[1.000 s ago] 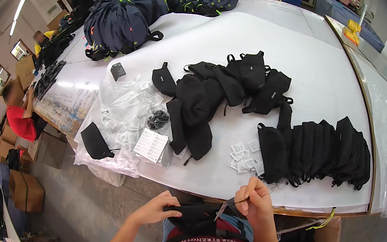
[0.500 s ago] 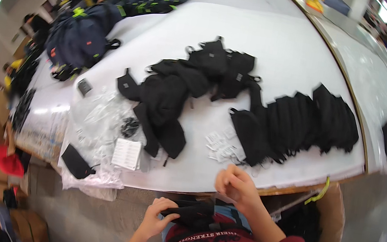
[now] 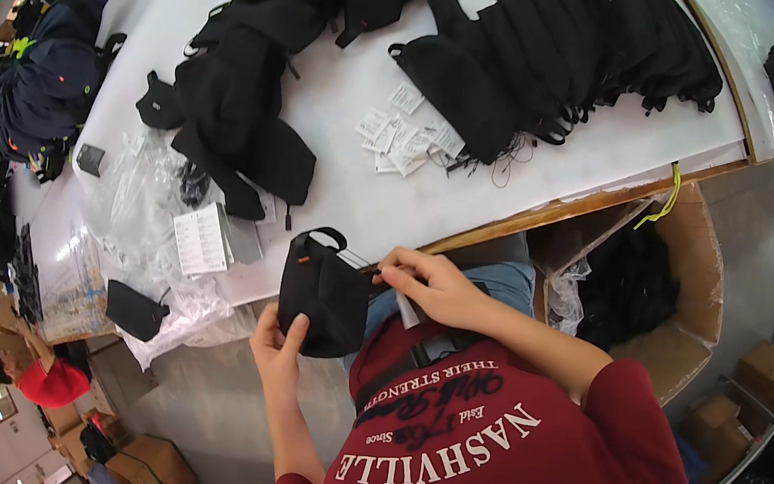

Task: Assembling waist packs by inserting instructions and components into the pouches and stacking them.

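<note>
Upright over the table's front edge, a small black fabric pouch (image 3: pixel 322 298) with a top loop and a small orange tab is gripped by my left hand (image 3: pixel 282 345), thumb on its front. My right hand (image 3: pixel 426 286) pinches at the pouch's right upper edge. A white tag (image 3: pixel 408 309) hangs at these fingers; how it joins the pouch is hidden. Several loose white tags (image 3: pixel 403 138) with thin black cords lie on the table beyond, beside a row of black pouches (image 3: pixel 538 58).
A heap of black pouches (image 3: pixel 239 87) covers the table's (image 3: pixel 335 122) left middle. Near it lie clear plastic bags (image 3: pixel 125 201), a stack of printed white cards (image 3: pixel 202 240) and a single black pouch (image 3: pixel 135 309). An open cardboard box (image 3: pixel 695 245) stands below the right edge.
The view has shifted. My left hand has raised the pouch and turned it upright. My right hand has come from beside the loose tags to the pouch, with a white tag now at its fingers.
</note>
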### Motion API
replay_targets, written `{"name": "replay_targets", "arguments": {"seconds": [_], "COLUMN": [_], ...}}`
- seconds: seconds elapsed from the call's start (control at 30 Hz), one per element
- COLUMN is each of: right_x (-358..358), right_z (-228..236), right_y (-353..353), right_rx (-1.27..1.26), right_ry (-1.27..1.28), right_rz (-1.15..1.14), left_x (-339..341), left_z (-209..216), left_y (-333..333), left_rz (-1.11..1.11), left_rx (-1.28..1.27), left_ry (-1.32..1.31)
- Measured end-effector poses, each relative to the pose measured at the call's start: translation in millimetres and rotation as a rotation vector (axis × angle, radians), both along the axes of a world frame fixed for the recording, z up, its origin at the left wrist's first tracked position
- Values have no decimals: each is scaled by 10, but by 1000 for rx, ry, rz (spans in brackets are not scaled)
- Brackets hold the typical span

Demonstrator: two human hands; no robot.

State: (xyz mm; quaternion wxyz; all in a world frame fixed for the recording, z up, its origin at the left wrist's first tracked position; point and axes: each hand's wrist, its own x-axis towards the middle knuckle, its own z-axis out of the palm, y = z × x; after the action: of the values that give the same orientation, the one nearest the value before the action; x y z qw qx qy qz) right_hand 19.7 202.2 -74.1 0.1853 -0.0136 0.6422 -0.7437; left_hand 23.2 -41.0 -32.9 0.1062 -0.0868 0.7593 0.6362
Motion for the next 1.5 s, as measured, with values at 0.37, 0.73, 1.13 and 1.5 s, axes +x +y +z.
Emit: {"name": "replay_targets", "arguments": {"seconds": [0.37, 0.73, 1.13, 1.5], "right_x": [-148, -536, -354, -457], "right_z": [358, 325, 219, 171], "right_y": [663, 614, 236, 303], "right_rx": [283, -1034, -737, -312], "right_ry": [32, -405, -559, -362], "right_rz": [109, -626, -424, -689], "left_x": [102, 103, 53, -64], "left_z": [-16, 231, 343, 401], "left_y": [-161, 189, 343, 372], "left_rz": [74, -478, -684, -536], "left_rx": [-77, -193, -264, -388], "left_ry": [-30, 6, 52, 246]}}
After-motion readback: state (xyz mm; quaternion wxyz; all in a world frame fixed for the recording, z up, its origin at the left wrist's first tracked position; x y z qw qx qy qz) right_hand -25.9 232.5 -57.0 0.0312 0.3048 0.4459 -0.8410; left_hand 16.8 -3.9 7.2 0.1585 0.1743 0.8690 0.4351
